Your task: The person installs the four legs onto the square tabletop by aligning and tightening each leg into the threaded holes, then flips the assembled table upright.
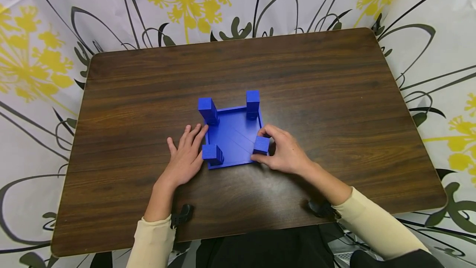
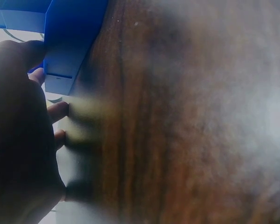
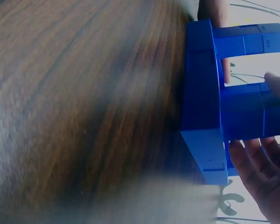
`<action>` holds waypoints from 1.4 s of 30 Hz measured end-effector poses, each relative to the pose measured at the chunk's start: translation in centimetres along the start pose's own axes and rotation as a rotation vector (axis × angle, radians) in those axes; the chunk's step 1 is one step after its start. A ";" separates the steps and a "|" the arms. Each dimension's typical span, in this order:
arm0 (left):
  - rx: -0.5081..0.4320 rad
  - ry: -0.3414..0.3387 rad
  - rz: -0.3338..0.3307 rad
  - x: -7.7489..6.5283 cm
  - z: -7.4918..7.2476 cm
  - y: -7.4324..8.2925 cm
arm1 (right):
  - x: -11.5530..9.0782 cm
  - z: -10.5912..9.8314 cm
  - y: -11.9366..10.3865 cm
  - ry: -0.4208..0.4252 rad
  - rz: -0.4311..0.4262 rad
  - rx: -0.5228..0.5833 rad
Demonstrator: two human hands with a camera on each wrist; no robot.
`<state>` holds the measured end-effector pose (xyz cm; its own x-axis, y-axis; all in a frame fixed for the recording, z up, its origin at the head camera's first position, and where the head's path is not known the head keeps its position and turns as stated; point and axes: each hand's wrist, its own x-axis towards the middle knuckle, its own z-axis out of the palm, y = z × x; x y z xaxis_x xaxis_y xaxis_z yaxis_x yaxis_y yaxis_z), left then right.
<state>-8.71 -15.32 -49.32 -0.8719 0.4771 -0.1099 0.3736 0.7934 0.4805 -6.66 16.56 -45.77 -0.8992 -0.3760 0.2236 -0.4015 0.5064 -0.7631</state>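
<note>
A square blue tray (image 1: 234,135) with a low rim lies on the table. At its corners stand blue posts: back left (image 1: 209,111), back right (image 1: 253,104), near left (image 1: 212,154) and near right (image 1: 261,145). My right hand (image 1: 284,151) grips the near right post between thumb and fingers. In the right wrist view, that post (image 3: 245,112) shows a seam across it and stands on the tray floor side. Flat beside the tray's left edge, my left hand (image 1: 186,156) has its fingers extended, fingertips right at the rim and near left post.
The brown wooden table (image 1: 316,77) stretches well past the tray on all sides. A curtain (image 1: 122,7) with yellow flowers hangs behind and beside it. Dark straps with small devices (image 1: 183,214) sit on both wrists, low over the near table edge.
</note>
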 end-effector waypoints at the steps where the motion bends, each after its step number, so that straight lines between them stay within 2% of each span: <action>1: 0.000 -0.001 0.000 0.0 0.0 0.0 | 0.0 -0.1 0.0 -0.017 0.001 0.005; 5: -0.002 -0.005 0.000 0.0 -0.1 0.1 | 0.2 -0.9 0.1 -0.110 -0.008 0.071; 11: 0.002 -0.008 -0.007 -0.1 -0.1 0.2 | 0.4 -1.7 0.5 -0.279 -0.088 0.245; 17: 0.004 -0.006 -0.011 -0.1 -0.1 0.2 | 0.2 -1.8 0.5 -0.367 -0.057 0.411; 21: 0.002 -0.002 -0.008 -0.1 -0.1 0.2 | 0.2 -1.8 0.6 -0.369 -0.036 0.405; 27: 0.003 0.003 -0.006 0.0 0.0 0.0 | 0.3 -1.9 0.5 -0.333 -0.028 0.307; 34: -0.003 0.004 -0.001 0.0 0.0 0.0 | 0.3 -1.8 0.3 -0.275 0.001 0.240; 42: -0.007 0.002 0.006 0.0 -0.1 0.0 | 0.3 -1.3 0.1 -0.185 -0.003 0.216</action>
<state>-8.72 -15.38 -49.27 -0.8703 0.4813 -0.1050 0.3767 0.7876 0.4876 -7.24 17.55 -44.98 -0.8430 -0.5228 0.1265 -0.3399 0.3357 -0.8785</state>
